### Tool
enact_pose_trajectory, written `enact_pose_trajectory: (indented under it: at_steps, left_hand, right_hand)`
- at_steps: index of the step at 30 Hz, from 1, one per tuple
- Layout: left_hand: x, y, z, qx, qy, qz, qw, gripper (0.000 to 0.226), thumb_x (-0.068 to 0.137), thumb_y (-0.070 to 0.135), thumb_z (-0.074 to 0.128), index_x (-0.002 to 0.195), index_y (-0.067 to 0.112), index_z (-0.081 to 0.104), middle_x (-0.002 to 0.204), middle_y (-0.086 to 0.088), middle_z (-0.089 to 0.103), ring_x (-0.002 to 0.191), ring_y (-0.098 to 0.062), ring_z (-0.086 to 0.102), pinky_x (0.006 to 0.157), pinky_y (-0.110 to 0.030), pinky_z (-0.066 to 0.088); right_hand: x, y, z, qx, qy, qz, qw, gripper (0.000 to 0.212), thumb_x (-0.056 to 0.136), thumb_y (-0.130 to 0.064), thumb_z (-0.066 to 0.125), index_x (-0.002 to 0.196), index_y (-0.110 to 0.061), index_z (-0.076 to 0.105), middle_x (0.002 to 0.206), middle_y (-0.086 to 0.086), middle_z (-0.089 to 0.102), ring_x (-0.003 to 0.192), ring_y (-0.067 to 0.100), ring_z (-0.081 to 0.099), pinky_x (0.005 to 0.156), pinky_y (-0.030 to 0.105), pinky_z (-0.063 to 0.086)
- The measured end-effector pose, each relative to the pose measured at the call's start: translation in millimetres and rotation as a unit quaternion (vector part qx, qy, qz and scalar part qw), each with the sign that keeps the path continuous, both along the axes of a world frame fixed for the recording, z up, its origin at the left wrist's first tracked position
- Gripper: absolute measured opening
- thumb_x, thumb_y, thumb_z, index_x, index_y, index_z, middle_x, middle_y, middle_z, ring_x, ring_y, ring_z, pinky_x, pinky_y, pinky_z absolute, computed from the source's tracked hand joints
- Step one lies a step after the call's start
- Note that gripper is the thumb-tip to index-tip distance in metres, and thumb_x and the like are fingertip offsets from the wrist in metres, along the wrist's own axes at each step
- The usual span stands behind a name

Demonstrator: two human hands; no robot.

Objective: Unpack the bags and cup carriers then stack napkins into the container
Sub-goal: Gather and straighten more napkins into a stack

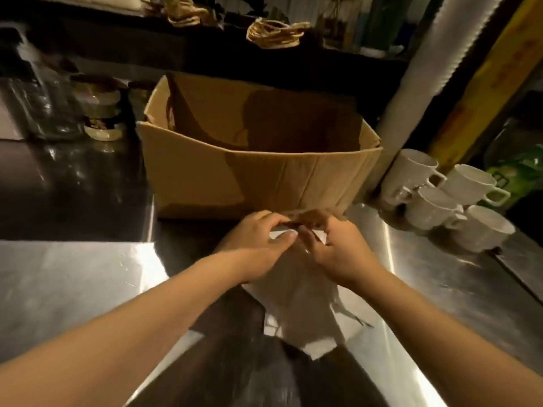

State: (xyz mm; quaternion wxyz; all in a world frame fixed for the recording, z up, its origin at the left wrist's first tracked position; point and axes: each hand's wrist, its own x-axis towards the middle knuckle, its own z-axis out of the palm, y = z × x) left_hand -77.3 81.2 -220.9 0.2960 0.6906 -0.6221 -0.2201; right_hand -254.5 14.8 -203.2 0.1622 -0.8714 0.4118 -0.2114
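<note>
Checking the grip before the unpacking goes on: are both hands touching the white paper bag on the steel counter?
Touching. The head view shows the left hand and right hand both pinching the top edge of the white paper bag.

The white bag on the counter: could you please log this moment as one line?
left hand: pinches white bag top | right hand: pinches same | cardboard box: open, behind | stage: opening bag
</note>
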Motion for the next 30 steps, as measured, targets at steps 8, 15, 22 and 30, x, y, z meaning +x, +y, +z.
enact_pose_trajectory:
  at_steps: [8, 15, 22, 30]
  left_hand:
    - [-17, -19, -40, 0.054, -0.165, -0.093, 0.98, 0.058, 0.109, 0.053, 0.02, 0.16, 0.03, 0.031, 0.169, 0.009, 0.023, 0.156, -0.011, 0.014, 0.126, -0.038, 0.008]
    - [10, 39, -34, 0.089, -0.157, 0.029, 0.983, 0.055, 0.101, 0.057, 0.042, 0.151, 0.034, 0.042, 0.156, 0.009, 0.042, 0.142, -0.02, 0.038, 0.116, -0.043, 0.035]
    - [3, 55, -11, 0.096, -0.043, 0.138, 0.985, 0.075, 0.094, 0.031, 0.061, 0.16, 0.029, 0.028, 0.16, 0.001, 0.032, 0.149, -0.028, 0.026, 0.12, -0.045, 0.032]
    - [2, 50, -28, 0.054, -0.04, 0.165, 0.984, 0.049, 0.1, 0.038, 0.048, 0.149, 0.031, 0.047, 0.145, 0.005, 0.048, 0.142, -0.025, 0.031, 0.114, -0.04, 0.032]
  right_hand:
    - [-5, 2, -48, 0.035, 0.121, -0.057, 0.99, 0.044, 0.104, -0.051, 0.037, 0.142, -0.032, 0.051, 0.146, -0.002, 0.055, 0.13, 0.024, 0.052, 0.106, 0.039, 0.043]
    - [25, 37, -47, 0.041, 0.096, 0.026, 0.994, 0.038, 0.102, -0.051, 0.047, 0.135, -0.037, 0.058, 0.135, -0.007, 0.06, 0.116, 0.017, 0.057, 0.096, 0.035, 0.047]
    - [47, 36, 1, 0.191, -0.107, 0.031, 0.975, 0.02, 0.096, -0.023, 0.066, 0.116, -0.022, 0.067, 0.103, 0.001, 0.072, 0.097, 0.026, 0.07, 0.083, 0.043, 0.062]
    - [25, 22, -5, 0.145, -0.072, 0.001, 0.987, 0.01, 0.096, -0.027, 0.066, 0.097, -0.02, 0.073, 0.084, -0.004, 0.071, 0.079, 0.013, 0.066, 0.069, 0.023, 0.054]
